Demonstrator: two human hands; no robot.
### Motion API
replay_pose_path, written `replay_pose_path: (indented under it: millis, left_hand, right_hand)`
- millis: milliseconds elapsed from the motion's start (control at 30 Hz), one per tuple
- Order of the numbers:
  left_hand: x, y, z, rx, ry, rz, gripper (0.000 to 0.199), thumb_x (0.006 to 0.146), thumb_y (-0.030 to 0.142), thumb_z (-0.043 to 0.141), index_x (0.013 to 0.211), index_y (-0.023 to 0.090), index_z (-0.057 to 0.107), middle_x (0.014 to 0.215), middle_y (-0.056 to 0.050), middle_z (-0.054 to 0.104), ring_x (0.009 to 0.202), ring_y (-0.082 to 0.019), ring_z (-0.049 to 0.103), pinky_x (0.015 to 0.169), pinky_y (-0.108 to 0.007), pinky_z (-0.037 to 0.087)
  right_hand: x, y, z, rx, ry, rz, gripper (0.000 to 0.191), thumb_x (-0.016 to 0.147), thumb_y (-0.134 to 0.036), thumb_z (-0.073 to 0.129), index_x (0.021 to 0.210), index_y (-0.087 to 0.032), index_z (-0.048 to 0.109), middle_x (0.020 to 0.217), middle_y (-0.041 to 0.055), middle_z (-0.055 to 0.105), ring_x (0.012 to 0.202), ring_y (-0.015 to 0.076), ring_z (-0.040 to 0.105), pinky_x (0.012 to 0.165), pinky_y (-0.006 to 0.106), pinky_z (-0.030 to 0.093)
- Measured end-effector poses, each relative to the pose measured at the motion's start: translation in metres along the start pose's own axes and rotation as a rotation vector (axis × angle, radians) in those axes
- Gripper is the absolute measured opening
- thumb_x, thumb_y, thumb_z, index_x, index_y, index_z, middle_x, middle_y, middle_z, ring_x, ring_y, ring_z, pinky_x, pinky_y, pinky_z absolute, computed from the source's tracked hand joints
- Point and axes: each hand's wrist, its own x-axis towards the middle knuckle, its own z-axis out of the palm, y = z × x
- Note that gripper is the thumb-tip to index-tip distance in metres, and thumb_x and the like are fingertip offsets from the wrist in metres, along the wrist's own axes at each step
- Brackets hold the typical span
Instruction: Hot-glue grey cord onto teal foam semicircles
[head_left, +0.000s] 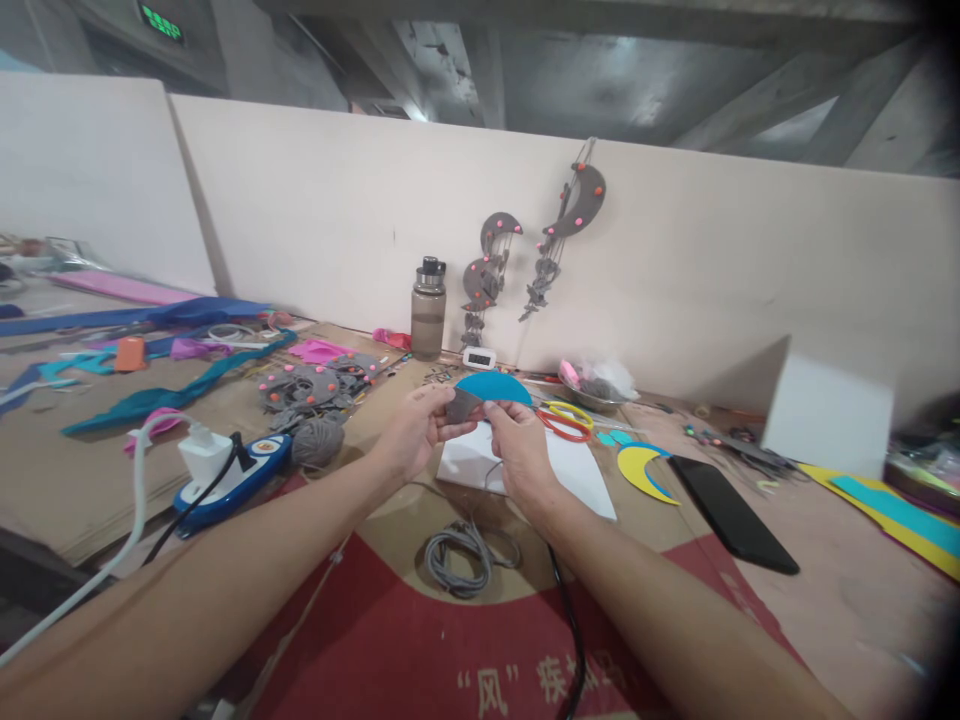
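Note:
A small dark grey felt piece (462, 405) is held up between my two hands over the cardboard. My left hand (417, 428) pinches its left side between thumb and fingers. At its right end, the fingertips of my right hand (517, 440) are closed on the same piece. Just behind it stands out a blue rounded piece (493, 386). White paper (577, 470) lies under my right hand, and scissors with red and yellow handles (568, 422) rest beyond it. Below my hands sits a coil of grey cord (459, 560). A grey strand runs near my right hand.
A blue power strip (234, 488) with a white plug and a grey yarn ball (318, 442) lie left. A bottle (428, 310) stands against the white board. At right are a yellow crescent (646, 474) and a black phone (733, 512). Grey moon garlands (581, 203) hang behind.

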Motion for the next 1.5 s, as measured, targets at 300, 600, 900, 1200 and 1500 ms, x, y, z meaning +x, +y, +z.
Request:
replay_pose_path:
  millis: [300, 600, 900, 1200, 1500]
  left_hand:
    - [0.005, 0.003, -0.004, -0.022, 0.049, -0.083, 0.011, 0.074, 0.021, 0.059, 0.08, 0.012, 0.06, 0.077, -0.01, 0.07, 0.072, -0.019, 0.068, 0.073, -0.035, 0.056]
    - [0.008, 0.004, -0.006, -0.074, -0.002, -0.196, 0.005, 0.076, 0.016, 0.058, 0.078, 0.012, 0.06, 0.077, -0.009, 0.068, 0.069, -0.016, 0.066, 0.068, -0.029, 0.057]
    - [0.004, -0.005, -0.002, 0.397, 0.201, 0.147, 0.025, 0.066, 0.025, 0.074, 0.077, 0.015, 0.054, 0.071, -0.001, 0.058, 0.057, -0.011, 0.058, 0.046, -0.022, 0.05]
    - [-0.001, -0.013, -0.001, 0.471, 0.104, 0.224, 0.029, 0.062, 0.023, 0.075, 0.085, 0.016, 0.061, 0.079, -0.005, 0.066, 0.06, -0.013, 0.059, 0.049, -0.021, 0.045]
    - [-0.003, -0.002, 0.006, 0.582, 0.186, 0.106, 0.013, 0.071, 0.028, 0.065, 0.068, 0.017, 0.058, 0.053, 0.003, 0.057, 0.042, -0.01, 0.047, 0.037, -0.019, 0.033]
  right_hand:
    - [-0.004, -0.003, 0.002, -0.036, -0.053, -0.075, 0.026, 0.069, -0.041, 0.065, 0.076, -0.016, 0.065, 0.062, -0.0012, 0.062, 0.044, 0.0076, 0.042, 0.051, 0.024, 0.035]
    - [-0.009, -0.008, 0.004, -0.047, -0.056, -0.069, 0.023, 0.07, -0.038, 0.063, 0.076, -0.016, 0.062, 0.062, -0.0012, 0.062, 0.043, 0.0074, 0.04, 0.046, 0.022, 0.032]
    - [-0.006, -0.006, -0.001, -0.111, 0.082, -0.106, 0.022, 0.071, -0.038, 0.061, 0.077, -0.018, 0.058, 0.066, -0.0018, 0.06, 0.058, 0.0118, 0.051, 0.055, 0.024, 0.04]
    - [-0.017, -0.011, 0.003, -0.307, -0.076, -0.253, 0.021, 0.077, -0.037, 0.056, 0.081, -0.019, 0.064, 0.072, -0.0002, 0.064, 0.064, 0.0133, 0.052, 0.064, 0.026, 0.04]
    - [-0.018, -0.011, 0.001, -0.38, -0.046, -0.271, 0.015, 0.08, -0.033, 0.052, 0.088, -0.021, 0.057, 0.068, -0.0036, 0.054, 0.06, 0.012, 0.044, 0.058, 0.024, 0.035]
